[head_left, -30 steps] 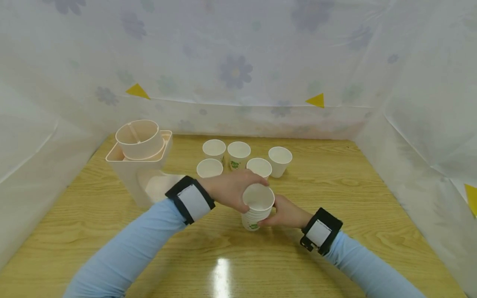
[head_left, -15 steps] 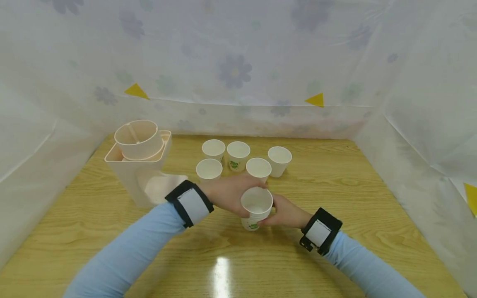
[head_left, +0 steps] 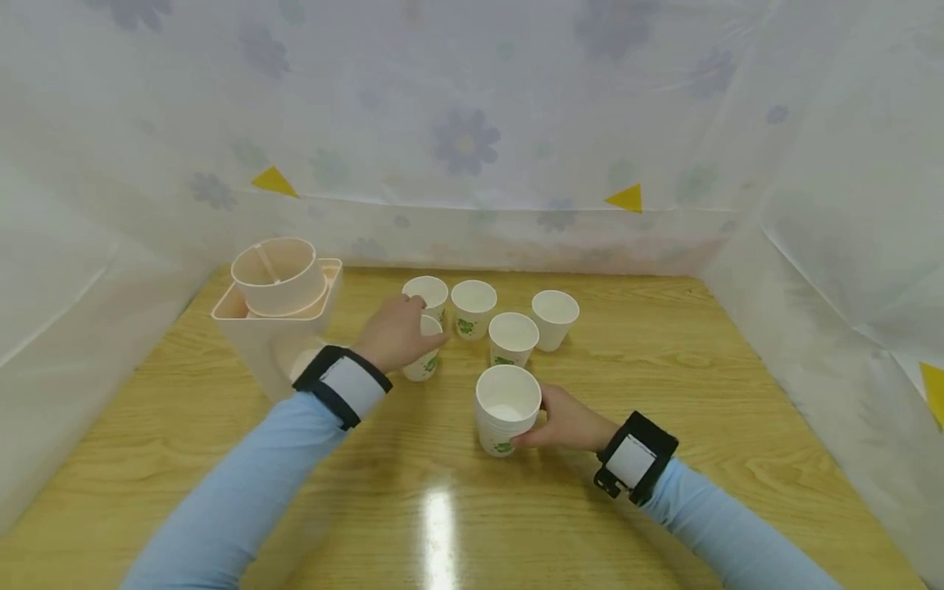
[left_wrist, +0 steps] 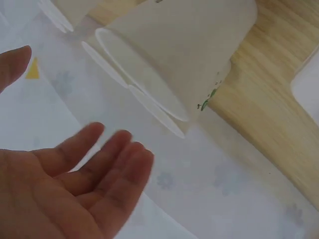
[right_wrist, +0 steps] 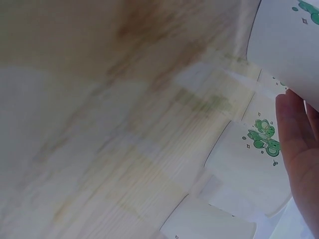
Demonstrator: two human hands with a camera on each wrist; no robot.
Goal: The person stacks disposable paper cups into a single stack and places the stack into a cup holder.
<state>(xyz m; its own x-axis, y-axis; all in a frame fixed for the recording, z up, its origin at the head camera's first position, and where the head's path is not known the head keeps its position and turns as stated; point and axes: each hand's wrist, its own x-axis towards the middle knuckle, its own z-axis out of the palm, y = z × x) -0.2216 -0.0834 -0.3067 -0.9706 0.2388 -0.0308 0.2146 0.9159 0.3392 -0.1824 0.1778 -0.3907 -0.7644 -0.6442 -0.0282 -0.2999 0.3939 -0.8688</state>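
My right hand (head_left: 568,419) grips a short stack of white paper cups (head_left: 507,410) with a green print, standing upright on the table. In the right wrist view my right fingers (right_wrist: 294,124) lie against the held cup (right_wrist: 286,45). My left hand (head_left: 401,332) is over the front-left paper cup (head_left: 422,365), hiding part of its rim. The left wrist view shows that hand (left_wrist: 94,174) with fingers spread and apart from the nearest cup (left_wrist: 174,55). Behind stand more single cups: a back-left cup (head_left: 425,288), a back-middle cup (head_left: 474,307), a right cup (head_left: 553,321) and a front-right cup (head_left: 513,338).
A cream plastic container (head_left: 258,352) with a round cup-like piece (head_left: 274,274) on top stands at the left, close to my left wrist. The wooden table (head_left: 664,352) is walled by pale flowered sheeting (head_left: 472,98) with yellow triangles on it.
My left hand has let go of the stack's rim and moved left and back to the front-left cup. The stack's visible rims have drawn closer together. My right hand keeps its grip in place.
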